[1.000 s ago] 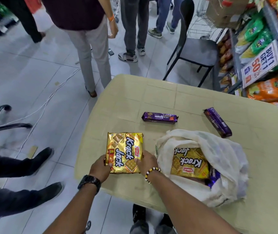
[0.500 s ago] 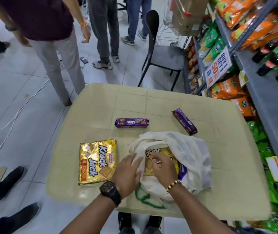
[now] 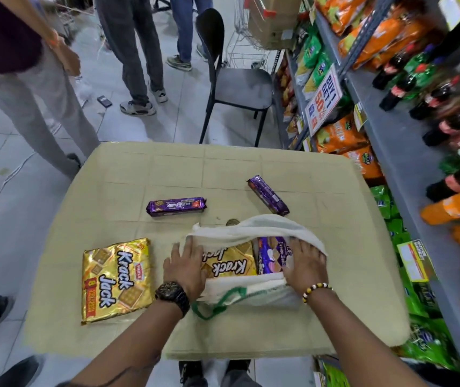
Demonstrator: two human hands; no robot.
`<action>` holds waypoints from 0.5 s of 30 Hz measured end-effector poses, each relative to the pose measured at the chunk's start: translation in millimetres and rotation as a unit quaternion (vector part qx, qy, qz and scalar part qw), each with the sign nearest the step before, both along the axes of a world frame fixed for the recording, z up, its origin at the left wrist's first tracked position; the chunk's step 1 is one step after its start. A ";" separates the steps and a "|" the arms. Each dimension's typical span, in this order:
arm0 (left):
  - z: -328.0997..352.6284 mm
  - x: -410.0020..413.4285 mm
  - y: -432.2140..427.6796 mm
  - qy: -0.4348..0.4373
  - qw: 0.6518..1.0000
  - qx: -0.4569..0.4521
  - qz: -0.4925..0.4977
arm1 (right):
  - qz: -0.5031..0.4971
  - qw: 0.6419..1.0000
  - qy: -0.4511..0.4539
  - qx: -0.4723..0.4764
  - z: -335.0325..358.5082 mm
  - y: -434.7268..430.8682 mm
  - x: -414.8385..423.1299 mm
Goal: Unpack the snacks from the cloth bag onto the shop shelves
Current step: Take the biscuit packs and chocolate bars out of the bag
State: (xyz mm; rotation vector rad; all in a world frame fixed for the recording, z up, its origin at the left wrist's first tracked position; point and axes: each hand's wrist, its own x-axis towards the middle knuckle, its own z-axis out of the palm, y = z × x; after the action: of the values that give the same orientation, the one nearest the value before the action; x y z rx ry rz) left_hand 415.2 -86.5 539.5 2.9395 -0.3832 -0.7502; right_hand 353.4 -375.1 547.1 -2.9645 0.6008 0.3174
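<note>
A white cloth bag [image 3: 251, 293] with a green handle lies on the beige table [image 3: 139, 169] in front of me. Its mouth is spread wide, showing a gold Krack Jack pack [image 3: 228, 265] and a purple creme biscuit pack [image 3: 273, 255] inside. My left hand [image 3: 184, 265] presses flat on the bag's left edge with its fingers straight. My right hand [image 3: 304, 263] lies flat at the bag's right side, fingertips partly under the upper cloth. Another gold Krack Jack pack [image 3: 117, 277] lies left of the bag. Beyond it lie two purple biscuit rolls, one in the middle [image 3: 177, 206] and one further right [image 3: 267, 194].
Grey shop shelves [image 3: 385, 129] run along the right, stocked with orange and green snack bags and soft-drink bottles, with a sale sign [image 3: 324, 100]. A black chair [image 3: 237, 82] stands beyond the table. Several people stand at the far left, and shoes show near left.
Both hands left the gold pack on the table and went to the bag. They have pulled its mouth wider, so the purple creme pack inside now shows.
</note>
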 end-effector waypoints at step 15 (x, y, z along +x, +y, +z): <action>21.7 -50.4 -112.7 0.005 0.990 -0.052 -0.135 | 0.022 0.969 0.244 0.043 -9.4 -62.5 -47.1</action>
State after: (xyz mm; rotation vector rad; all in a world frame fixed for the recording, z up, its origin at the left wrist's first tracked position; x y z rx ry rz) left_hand 364.8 -199.2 561.1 2.8176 -0.8050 -0.7473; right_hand 306.2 -437.6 537.7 -2.8183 0.5426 1.0656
